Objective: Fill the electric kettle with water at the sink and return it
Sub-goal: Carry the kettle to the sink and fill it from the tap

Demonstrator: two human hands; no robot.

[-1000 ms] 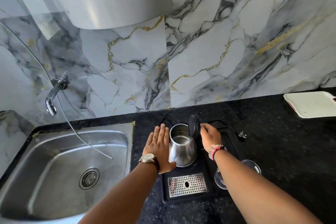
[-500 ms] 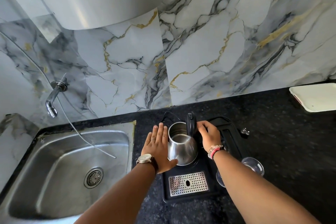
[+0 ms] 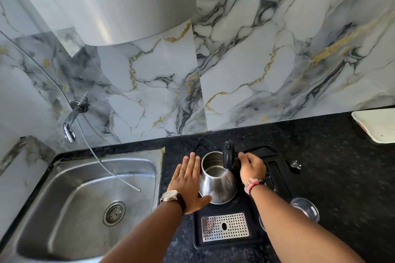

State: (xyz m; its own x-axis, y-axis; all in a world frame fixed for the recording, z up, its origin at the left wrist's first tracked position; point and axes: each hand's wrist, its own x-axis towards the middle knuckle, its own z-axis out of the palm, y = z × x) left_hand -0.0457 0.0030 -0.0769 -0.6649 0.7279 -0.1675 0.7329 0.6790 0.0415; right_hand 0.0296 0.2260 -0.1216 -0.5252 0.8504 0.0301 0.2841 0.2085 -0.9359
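Kettle point(image 3: 218, 186), conical steel, lid up: left hand point(image 3: 189, 181) flat against it, right hand point(image 3: 252, 168) clamping handle.

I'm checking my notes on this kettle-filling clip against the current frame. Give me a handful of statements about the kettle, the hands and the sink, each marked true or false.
1. The kettle has its lid flipped open. True.
2. The kettle is under the tap. False: it stands on the black tray on the counter, right of the sink.
3. The left hand lies flat against the kettle's side. True.
4. The right hand holds a glass. False: it is at the kettle's handle side; the glass sits by the forearm.
5. Water runs from the tap. False: no stream shows.
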